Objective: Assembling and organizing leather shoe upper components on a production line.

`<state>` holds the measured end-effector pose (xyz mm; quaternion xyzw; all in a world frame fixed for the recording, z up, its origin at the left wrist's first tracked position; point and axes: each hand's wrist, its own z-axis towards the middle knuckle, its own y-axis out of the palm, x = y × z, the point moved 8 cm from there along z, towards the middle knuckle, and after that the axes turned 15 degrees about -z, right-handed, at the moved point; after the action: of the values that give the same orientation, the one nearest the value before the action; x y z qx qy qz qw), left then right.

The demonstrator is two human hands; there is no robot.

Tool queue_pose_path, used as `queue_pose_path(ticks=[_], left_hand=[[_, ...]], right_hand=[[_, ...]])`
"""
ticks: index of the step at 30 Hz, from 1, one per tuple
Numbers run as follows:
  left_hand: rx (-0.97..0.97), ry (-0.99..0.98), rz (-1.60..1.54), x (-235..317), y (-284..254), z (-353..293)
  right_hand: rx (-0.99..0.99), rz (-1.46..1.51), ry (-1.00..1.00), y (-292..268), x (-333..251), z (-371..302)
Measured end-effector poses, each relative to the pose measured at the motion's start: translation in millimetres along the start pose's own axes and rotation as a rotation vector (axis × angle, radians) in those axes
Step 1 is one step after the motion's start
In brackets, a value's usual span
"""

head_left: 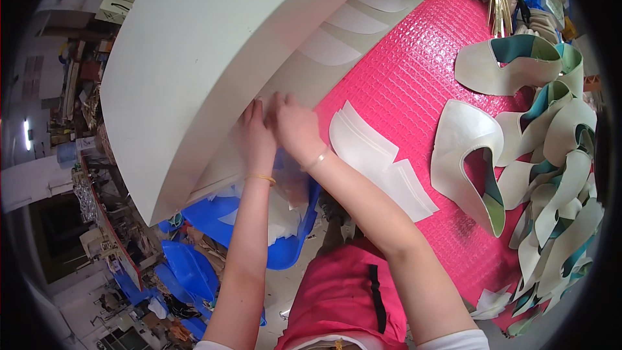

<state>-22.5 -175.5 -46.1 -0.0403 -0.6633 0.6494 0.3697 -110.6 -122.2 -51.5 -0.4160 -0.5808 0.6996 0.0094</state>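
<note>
Under the edge of a large white machine hood (pixel 194 45), both my hands reach over the pale surface below it. My left hand (pixel 257 133) has its fingers bent close together, and what they hold is too blurred to make out. Right beside it, nearly touching, my right hand (pixel 297 126) is also closed, its curled fingertips smeared a little by motion. Farther along the pale surface (pixel 291 82) lie several thin white curved pieces (pixel 329 46). To the right of my hands, a small stack of white cut pieces (pixel 363 137) rests on the pink table cover (pixel 402 84).
Several white shoe uppers (pixel 463 139) with green and teal linings crowd the table's right side. A blue bin (pixel 285 256) with pale scraps stands below my forearms. More blue bins (pixel 194 269) sit at the lower left. Cables and tools (pixel 499 0) lie at the far right.
</note>
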Motion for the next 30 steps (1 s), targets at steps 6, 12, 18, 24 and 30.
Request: queue_pose_path(ticks=[6,12,18,24,30], left_hand=[[0.050,-0.123,-0.186,3,-20,-9],[0.019,-0.041,-0.732,74,-8,-50],[-0.075,-0.149,-1.067,104,-15,-68],[0.155,0.524,-0.670,144,-66,-105],[-0.452,0.897,-0.627,180,-130,-194]], right_hand=[[0.224,-0.222,0.050,-94,67,-40],[-0.210,0.363,0.103,-71,103,-56],[-0.261,0.640,0.144,-81,100,-75],[-0.329,0.998,0.522,-47,126,-80],[0.137,0.622,0.577,-73,197,-74]])
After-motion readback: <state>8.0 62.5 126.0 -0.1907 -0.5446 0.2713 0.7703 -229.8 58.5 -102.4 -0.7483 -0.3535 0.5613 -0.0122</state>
